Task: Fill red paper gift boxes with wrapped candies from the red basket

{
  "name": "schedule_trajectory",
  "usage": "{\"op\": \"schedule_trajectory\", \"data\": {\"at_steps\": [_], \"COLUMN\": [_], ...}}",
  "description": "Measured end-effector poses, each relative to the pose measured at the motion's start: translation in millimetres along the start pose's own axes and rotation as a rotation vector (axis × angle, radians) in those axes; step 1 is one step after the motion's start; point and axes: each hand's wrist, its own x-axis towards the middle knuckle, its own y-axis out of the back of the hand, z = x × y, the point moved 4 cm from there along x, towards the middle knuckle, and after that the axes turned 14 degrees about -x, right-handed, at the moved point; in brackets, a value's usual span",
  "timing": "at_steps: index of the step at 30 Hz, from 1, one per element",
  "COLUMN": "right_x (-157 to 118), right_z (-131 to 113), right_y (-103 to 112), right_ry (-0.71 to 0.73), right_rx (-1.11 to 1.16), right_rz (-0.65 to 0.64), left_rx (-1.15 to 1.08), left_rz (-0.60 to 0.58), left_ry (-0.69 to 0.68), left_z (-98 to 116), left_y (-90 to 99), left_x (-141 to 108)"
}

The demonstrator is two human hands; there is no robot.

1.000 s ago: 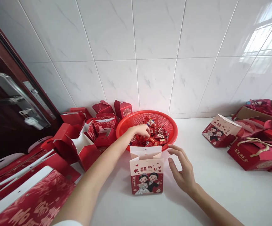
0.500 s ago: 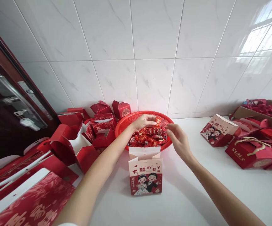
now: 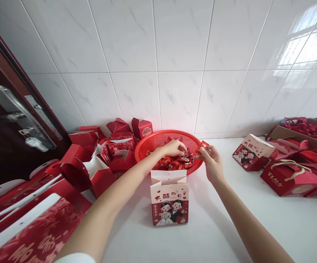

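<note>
A red plastic basket (image 3: 144,140) holds a heap of red-wrapped candies (image 3: 172,163). My left hand (image 3: 175,148) is low over the heap, fingers curled down among the wrappers; whether a candy is between them is hidden. At the basket's right rim, my right hand (image 3: 213,162) pinches a red-wrapped candy (image 3: 203,145) between thumb and fingers. Between my forearms an upright pink-and-red gift box (image 3: 169,204) with a cartoon bride and groom stands in front of the basket, its top flaps raised.
Many red gift boxes and bags (image 3: 100,175) crowd the left side, some with their tops open. On the right stand a similar cartoon box (image 3: 253,151), a red box with a rope handle (image 3: 291,179) and a carton (image 3: 292,133). A tiled wall (image 3: 180,98) rises behind.
My left hand has dipped lower and rightward into the candies. My right hand has moved slightly right and now plainly holds a candy, which earlier showed near my left fingertips.
</note>
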Motion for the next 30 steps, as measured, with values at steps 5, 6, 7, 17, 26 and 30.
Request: {"op": "schedule_trajectory", "data": {"at_steps": [5, 6, 7, 17, 26, 30], "right_x": [1, 2, 2, 9, 26, 27], "right_z": [2, 2, 2, -4, -11, -3], "right_y": [3, 3, 2, 0, -41, -54], "right_ry": [-0.027, -0.026, -0.021, -0.042, -0.206, -0.28], "right_rx": [0.045, 0.04, 0.03, -0.023, 0.006, 0.033], "right_rz": [-0.044, -0.052, -0.06, -0.158, -0.292, -0.3], "left_rx": [0.161, 0.177, 0.187, -0.082, -0.536, -0.654], "left_rz": [-0.134, -0.136, -0.134, 0.063, 0.323, 0.366], "left_ry": [0.072, 0.082, 0.095, 0.062, -0.18, -0.164], "left_z": [-14, -15, -17, -10, 17, 16], "left_y": [-19.5, -22.7, -24.9, 9.3, 19.6, 20.6], "left_x": [12, 14, 15, 0, -38, -48]}}
